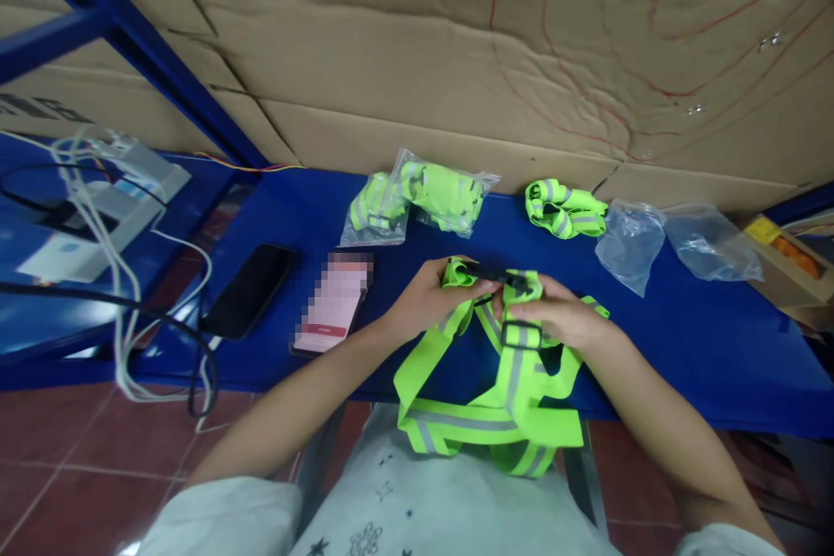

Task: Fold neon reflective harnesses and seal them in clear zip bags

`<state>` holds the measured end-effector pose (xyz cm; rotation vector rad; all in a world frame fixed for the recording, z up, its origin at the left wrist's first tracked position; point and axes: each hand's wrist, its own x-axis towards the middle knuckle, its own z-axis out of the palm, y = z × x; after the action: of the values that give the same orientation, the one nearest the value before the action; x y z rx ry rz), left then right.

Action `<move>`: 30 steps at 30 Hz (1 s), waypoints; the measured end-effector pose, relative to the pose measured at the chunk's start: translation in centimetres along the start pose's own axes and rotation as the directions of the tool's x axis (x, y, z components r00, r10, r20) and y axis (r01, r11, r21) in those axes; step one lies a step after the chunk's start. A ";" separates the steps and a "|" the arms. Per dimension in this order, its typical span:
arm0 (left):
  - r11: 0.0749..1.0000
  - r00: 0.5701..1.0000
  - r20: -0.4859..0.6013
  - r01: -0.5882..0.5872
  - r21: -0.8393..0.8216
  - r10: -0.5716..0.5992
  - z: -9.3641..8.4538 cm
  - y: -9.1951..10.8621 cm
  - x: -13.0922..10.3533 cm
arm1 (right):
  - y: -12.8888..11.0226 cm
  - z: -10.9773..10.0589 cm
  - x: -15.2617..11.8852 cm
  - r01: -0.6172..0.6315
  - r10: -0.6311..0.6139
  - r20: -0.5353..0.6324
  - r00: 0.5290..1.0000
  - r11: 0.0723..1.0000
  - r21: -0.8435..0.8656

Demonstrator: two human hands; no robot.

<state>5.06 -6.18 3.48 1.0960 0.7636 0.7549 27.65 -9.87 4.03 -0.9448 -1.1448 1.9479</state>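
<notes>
A neon-yellow reflective vest made of straps with grey stripes hangs over the front edge of the blue table, partly against my lap. My left hand grips one strap end with a black plastic buckle. Closed on the other strap end, beside a second black buckle part, is my right hand. The two buckle parts meet or nearly meet between my hands; I cannot tell whether they are joined. Just below my right fingers sits a black strap slider.
Bagged reflective straps lie at the back, with a loose rolled bundle to their right. Clear plastic bags and a cardboard box are farther right. A black phone, a lit phone and tangled cables lie left.
</notes>
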 end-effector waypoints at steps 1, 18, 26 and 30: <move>0.998 0.998 0.027 0.053 -0.040 -0.052 -0.1 -0.1 0.2 | -0.4 -0.1 0.5 -0.015 0.017 -0.067 0.998 0.999 0.040; 0.980 0.987 0.058 0.159 -0.118 -0.153 0.6 -1.9 0.3 | 1.7 1.6 2.0 0.124 -0.091 -0.307 0.947 0.988 0.090; 0.997 0.998 0.070 0.016 -0.078 -0.011 1.2 -1.8 -0.5 | 4.2 1.4 1.8 0.120 -0.234 -0.394 0.889 0.948 -0.294; 0.998 0.995 0.079 -0.065 0.004 0.064 1.3 -2.1 -0.6 | 4.0 2.3 1.3 0.124 -0.281 -0.335 0.899 0.898 -0.422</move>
<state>6.13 -7.84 1.89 1.1539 0.6668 0.7595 24.32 -11.24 0.88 -1.2924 -1.3546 1.3007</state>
